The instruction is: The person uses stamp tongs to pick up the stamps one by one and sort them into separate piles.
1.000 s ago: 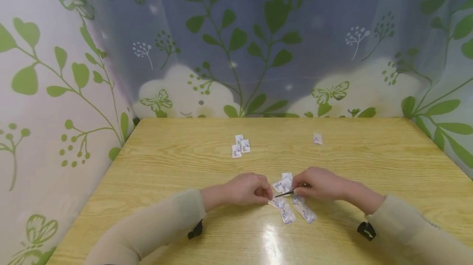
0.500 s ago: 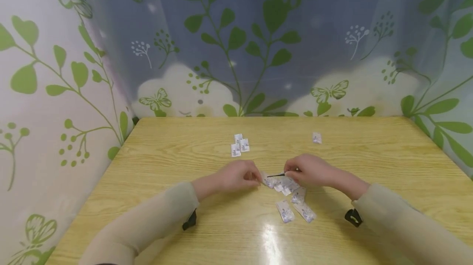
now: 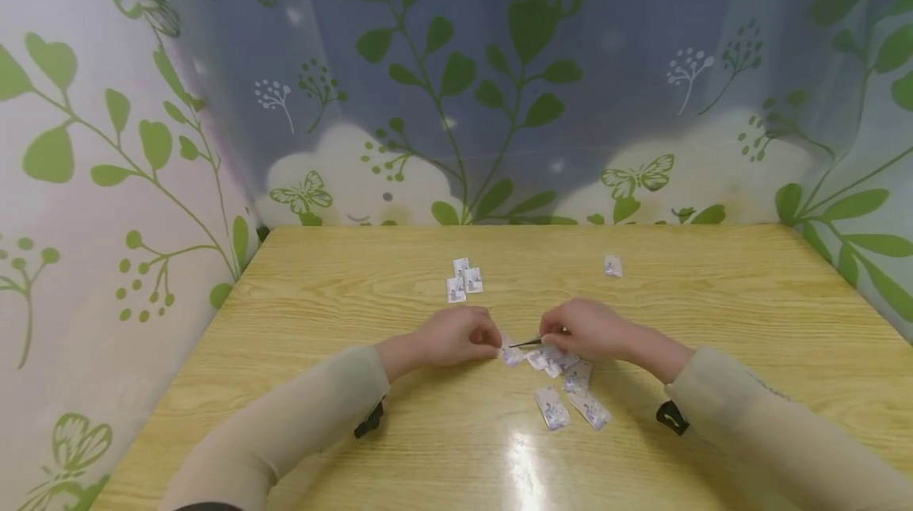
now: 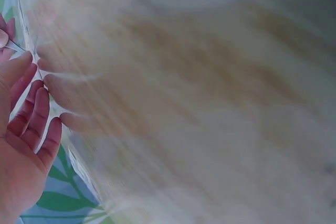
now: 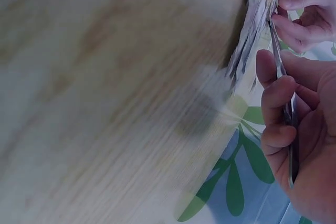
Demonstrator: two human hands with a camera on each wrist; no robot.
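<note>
In the head view, my left hand (image 3: pixel 460 334) pinches the left edge of a small white packet with purple-grey print (image 3: pixel 510 354). My right hand (image 3: pixel 588 329) holds slim dark metal tweezers (image 3: pixel 528 342), their tip pointing left over that packet. The right wrist view shows the tweezers (image 5: pixel 278 59) lying along the palm with fingers curled round them, the tip close to the left hand's (image 5: pixel 310 14) fingertips. Several similar packets (image 3: pixel 576 378) lie overlapped below my right hand, partly hidden by it. Two more, a left one (image 3: pixel 552 408) and a right one (image 3: pixel 589 409), lie nearer me.
Three small printed pieces (image 3: pixel 464 281) overlap farther back on the wooden table (image 3: pixel 342 281). A single packet (image 3: pixel 613 265) lies at the back right. Leaf-patterned cloth (image 3: pixel 456 99) stands behind the table and along its left side.
Both hands have moved away from me and to the left, with the tweezers and pinched packet. Over the last half second the right hand has shifted slightly left.
</note>
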